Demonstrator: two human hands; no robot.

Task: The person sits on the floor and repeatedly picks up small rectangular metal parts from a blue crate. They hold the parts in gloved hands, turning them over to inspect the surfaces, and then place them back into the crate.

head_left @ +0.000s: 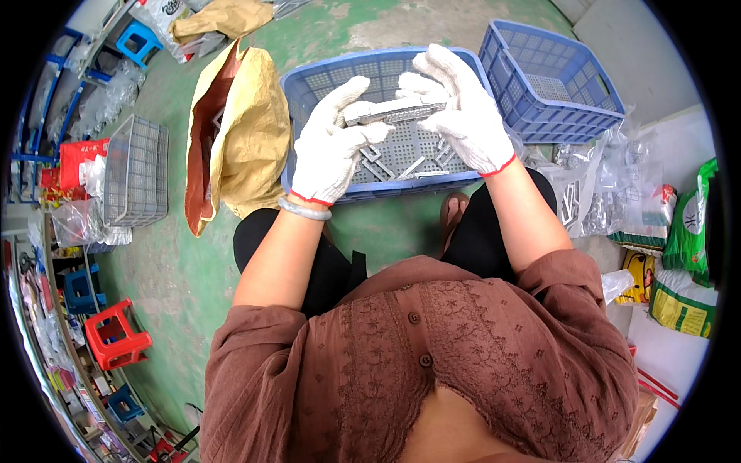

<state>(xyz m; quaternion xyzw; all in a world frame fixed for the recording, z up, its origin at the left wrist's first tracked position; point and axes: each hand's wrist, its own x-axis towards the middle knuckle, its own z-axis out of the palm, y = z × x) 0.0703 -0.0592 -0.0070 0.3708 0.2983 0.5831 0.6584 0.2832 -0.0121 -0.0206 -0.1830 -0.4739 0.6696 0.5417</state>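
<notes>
The floor is painted green, with worn grey patches showing. Standing on it are a blue perforated crate (pixel 309 71) directly in front of the person, a second blue crate (pixel 540 108) just beside it on the right, and an open tan sack (pixel 255 131) against its left side. Further left are a grey mesh crate (pixel 143 174), a red stool (pixel 116 339) and loaded shelving along the wall; clear plastic bags (pixel 610 185) and a green bag (pixel 695 224) lie at the right. Loose metal pieces (pixel 417 166) rest on the bottom of the blue perforated crate, mostly toward its near side. A bundle of grey metal strips (pixel 397 112) is held above that crate, roughly crosswise. The left hand (pixel 332 147), in a white knit glove, is closed around its left end; the right hand (pixel 463 108), gloved likewise, is closed on its right end. The hands stand apart, the bundle's middle exposed between them.
</notes>
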